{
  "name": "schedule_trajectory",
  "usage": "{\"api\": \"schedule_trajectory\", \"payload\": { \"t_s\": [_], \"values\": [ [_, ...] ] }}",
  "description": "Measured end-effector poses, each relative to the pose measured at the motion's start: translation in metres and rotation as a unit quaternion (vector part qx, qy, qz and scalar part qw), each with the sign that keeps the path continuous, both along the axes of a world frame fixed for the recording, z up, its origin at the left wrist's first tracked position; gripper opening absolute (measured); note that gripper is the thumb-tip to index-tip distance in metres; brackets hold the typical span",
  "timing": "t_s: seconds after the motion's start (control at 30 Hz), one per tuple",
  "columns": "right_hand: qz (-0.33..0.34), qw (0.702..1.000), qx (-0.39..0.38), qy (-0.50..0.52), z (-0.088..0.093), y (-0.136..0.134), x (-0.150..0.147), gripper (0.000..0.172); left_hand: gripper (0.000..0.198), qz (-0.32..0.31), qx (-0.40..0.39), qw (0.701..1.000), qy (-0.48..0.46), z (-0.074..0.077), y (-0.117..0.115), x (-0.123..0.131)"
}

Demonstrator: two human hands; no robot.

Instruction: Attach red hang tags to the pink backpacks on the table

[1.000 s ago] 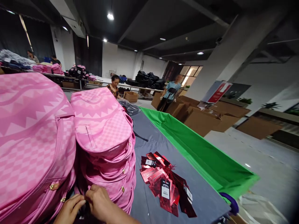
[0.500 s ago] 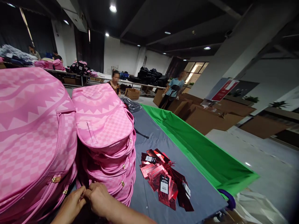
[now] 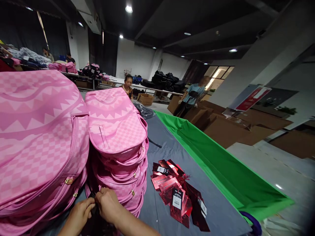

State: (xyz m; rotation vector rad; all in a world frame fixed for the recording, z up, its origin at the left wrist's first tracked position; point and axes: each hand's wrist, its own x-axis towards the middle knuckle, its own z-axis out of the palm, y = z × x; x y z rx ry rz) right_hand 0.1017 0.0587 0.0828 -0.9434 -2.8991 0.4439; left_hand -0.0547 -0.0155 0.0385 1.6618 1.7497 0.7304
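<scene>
Two stacks of pink checkered backpacks stand before me, a large left stack (image 3: 44, 131) and a narrower right stack (image 3: 118, 131). In the gap at their base, my left hand (image 3: 80, 213) and my right hand (image 3: 107, 201) are close together with bent, closed fingers. My right fingertips are at the lower edge of the right stack. Dark material lies between and below the hands, too shadowed to name. What each hand pinches is hidden. Gold zipper pulls (image 3: 69, 181) show on the bags.
Red and black hang tags (image 3: 177, 196) lie fanned out on the grey table cover (image 3: 169, 141). A green cloth (image 3: 209, 164) runs along the right side. Beyond are cardboard boxes (image 3: 221, 127), a person in a blue shirt (image 3: 193, 95) and another person (image 3: 127, 87) behind the stacks.
The view has turned slightly left, so everything sits further right. My hands have moved a little apart, and dark material now shows between them.
</scene>
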Motion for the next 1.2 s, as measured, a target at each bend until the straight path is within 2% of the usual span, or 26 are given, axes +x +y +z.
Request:
{"api": "schedule_trajectory", "payload": {
  "t_s": [0.17, 0.33, 0.43, 0.53, 0.63, 0.7, 0.77, 0.83, 0.93, 1.07, 1.2],
  "values": [
    [0.006, 1.000, -0.002, 0.003, 0.008, -0.003, 0.002, 0.019, 0.010, 0.057, 0.030, 0.998, 0.019, 0.000, 0.001, 0.004],
    [-0.028, 0.999, -0.023, 0.014, 0.009, -0.001, 0.006, 0.015, 0.034, 0.043, 0.010, 0.995, -0.091, -0.016, 0.002, 0.006],
    [-0.041, 0.996, -0.054, 0.064, 0.008, -0.001, 0.006, 0.020, 0.027, 0.058, 0.016, 0.997, -0.051, -0.017, 0.004, 0.002],
    [-0.067, 0.987, -0.094, 0.113, 0.011, -0.002, 0.007, 0.025, 0.023, 0.074, 0.022, 0.996, -0.048, -0.008, 0.005, 0.002],
    [-0.080, 0.980, -0.115, 0.138, 0.013, -0.003, 0.008, 0.024, 0.030, 0.020, -0.001, 0.996, -0.092, 0.001, 0.005, 0.003],
    [-0.083, 0.977, -0.123, 0.155, 0.013, -0.003, 0.009, 0.026, 0.027, 0.015, 0.000, 0.999, -0.052, 0.004, 0.005, 0.003],
    [-0.090, 0.972, -0.131, 0.171, 0.013, -0.002, 0.009, 0.024, 0.022, 0.040, 0.014, 0.999, 0.001, 0.006, 0.007, 0.003],
    [-0.107, 0.965, -0.147, 0.188, 0.013, -0.002, 0.009, 0.022, 0.021, 0.034, 0.008, 0.999, -0.004, 0.011, 0.007, 0.004],
    [-0.117, 0.954, -0.173, 0.215, 0.014, -0.003, 0.009, 0.022, 0.029, -0.006, -0.029, 0.999, -0.028, 0.026, 0.003, 0.010],
    [-0.097, 0.934, -0.197, 0.282, 0.009, -0.005, 0.011, 0.016, 0.015, 0.047, -0.006, 0.996, 0.082, 0.049, -0.001, 0.018],
    [-0.082, 0.924, -0.210, 0.309, 0.002, -0.007, 0.013, 0.011, 0.017, 0.012, -0.032, 0.996, 0.086, 0.055, -0.004, 0.022]
  ]
}}
